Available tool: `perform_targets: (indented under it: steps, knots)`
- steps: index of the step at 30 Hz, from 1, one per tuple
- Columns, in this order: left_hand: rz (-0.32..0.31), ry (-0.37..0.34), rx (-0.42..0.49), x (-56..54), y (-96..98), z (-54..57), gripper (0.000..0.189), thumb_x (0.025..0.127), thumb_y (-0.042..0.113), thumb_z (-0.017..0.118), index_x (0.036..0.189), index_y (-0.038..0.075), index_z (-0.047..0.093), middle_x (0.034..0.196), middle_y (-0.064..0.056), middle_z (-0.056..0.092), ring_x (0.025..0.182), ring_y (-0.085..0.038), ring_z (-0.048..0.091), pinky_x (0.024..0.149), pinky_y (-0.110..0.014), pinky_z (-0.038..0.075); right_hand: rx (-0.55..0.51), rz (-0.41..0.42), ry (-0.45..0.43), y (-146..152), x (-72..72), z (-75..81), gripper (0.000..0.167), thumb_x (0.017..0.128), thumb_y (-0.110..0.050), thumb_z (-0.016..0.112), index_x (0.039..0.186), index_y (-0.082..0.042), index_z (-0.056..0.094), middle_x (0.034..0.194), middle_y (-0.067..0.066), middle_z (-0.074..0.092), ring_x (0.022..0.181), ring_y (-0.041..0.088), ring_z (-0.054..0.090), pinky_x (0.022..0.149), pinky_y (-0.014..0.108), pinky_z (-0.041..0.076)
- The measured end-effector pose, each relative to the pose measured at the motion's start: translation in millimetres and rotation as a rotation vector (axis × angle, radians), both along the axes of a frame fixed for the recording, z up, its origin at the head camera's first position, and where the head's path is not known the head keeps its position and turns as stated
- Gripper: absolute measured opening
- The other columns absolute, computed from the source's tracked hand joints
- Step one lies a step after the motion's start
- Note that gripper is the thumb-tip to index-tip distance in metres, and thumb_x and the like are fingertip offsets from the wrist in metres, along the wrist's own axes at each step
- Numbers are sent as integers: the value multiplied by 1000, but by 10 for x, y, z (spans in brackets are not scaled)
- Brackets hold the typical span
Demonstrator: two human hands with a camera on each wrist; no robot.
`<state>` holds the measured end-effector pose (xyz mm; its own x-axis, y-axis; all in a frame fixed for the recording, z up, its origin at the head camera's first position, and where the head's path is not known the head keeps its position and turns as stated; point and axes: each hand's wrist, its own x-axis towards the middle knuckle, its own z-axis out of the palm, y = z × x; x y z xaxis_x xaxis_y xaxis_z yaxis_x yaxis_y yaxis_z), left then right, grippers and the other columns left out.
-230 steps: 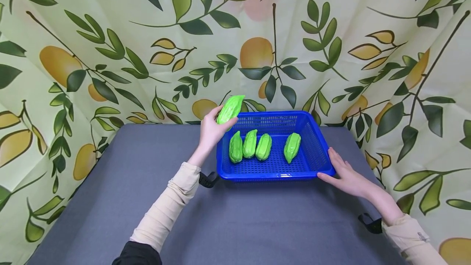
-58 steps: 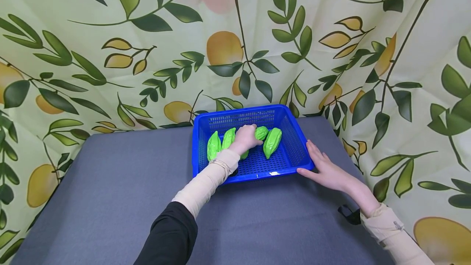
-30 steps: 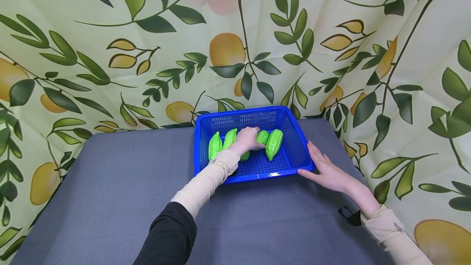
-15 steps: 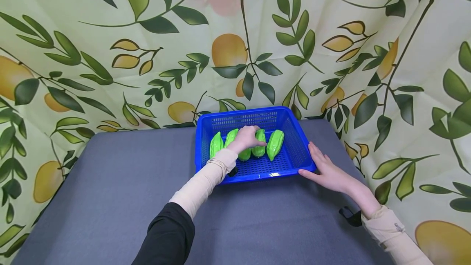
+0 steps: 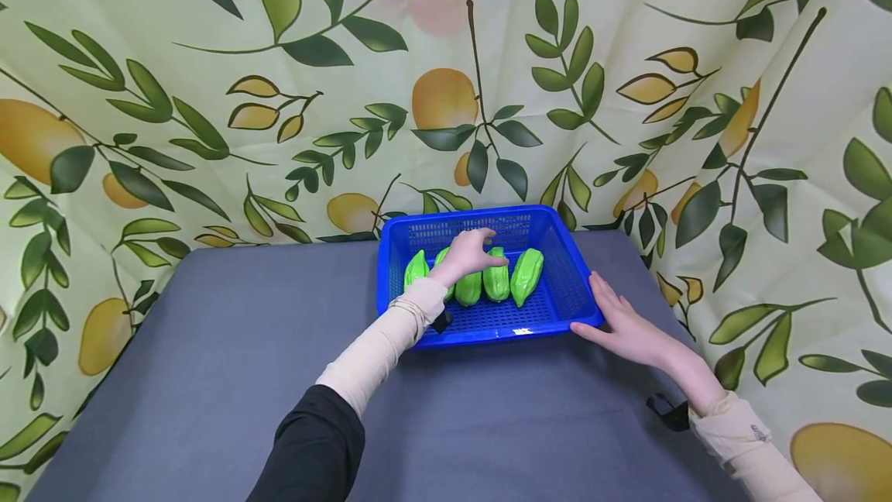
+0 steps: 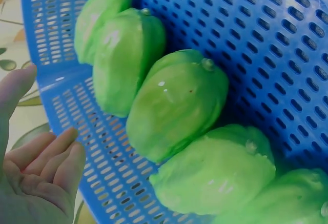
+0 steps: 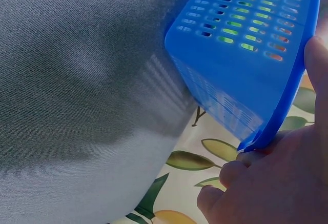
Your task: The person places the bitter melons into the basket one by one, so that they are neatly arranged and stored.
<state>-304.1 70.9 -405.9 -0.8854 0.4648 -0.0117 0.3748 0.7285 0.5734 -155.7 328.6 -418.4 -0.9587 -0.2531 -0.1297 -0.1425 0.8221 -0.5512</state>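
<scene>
Several bright green, ridged gourds (image 5: 496, 279), bitter-melon-like, lie side by side in a blue perforated plastic basket (image 5: 481, 338). My left hand (image 5: 465, 256) hovers over the row with thumb and fingers apart, covering part of the second gourd from the left. The left wrist view confirms nothing is in the left hand (image 6: 46, 170); the gourds (image 6: 177, 106) there lean against one another in a slanting row. At the basket's front right corner rests my right hand (image 5: 634, 331), fingers extended along the right side and thumb at the front rim. In the right wrist view, its thumb (image 7: 318, 62) touches the rim.
The basket stands at the back of a grey cloth-covered table (image 5: 279, 378). Behind and to the right hangs a curtain (image 5: 557, 130) printed with leaves and fruit. A black strap (image 5: 669, 412) hangs by the right wrist.
The left hand first held a gourd above the basket's back left, then reached in among the gourds. One gourd now stands straighter in the row, and that hand has let go and risen slightly.
</scene>
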Motion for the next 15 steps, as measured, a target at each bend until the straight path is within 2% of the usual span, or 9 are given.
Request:
perform_targets:
  steps: [4, 11, 15]
  knots:
    - [9, 6, 41, 16, -41, 69, 65, 82, 34, 73, 135, 4, 50, 127, -11, 62, 121, -26, 56, 103, -35, 45, 0, 3, -1, -8, 3, 20, 97, 91, -49, 57, 151, 1, -2, 158, 24, -5, 144, 45, -1, 110, 70, 4]
    - [-2, -24, 87, 72, -122, 146, 66, 84, 34, 71, 138, 4, 47, 133, -11, 58, 125, -25, 53, 104, -35, 45, 3, -4, -18, -22, 9, 46, 98, 90, -49, 57, 151, 1, -3, 157, 25, -6, 144, 45, -2, 110, 70, 2]
    - [-4, -2, 99, 100, -160, 180, 65, 85, 35, 70, 139, 6, 47, 134, -9, 58, 126, -24, 53, 105, -35, 44, 16, -4, -21, -29, 8, 36, 98, 90, -50, 56, 151, 0, -3, 157, 25, -6, 144, 45, -3, 110, 71, 2]
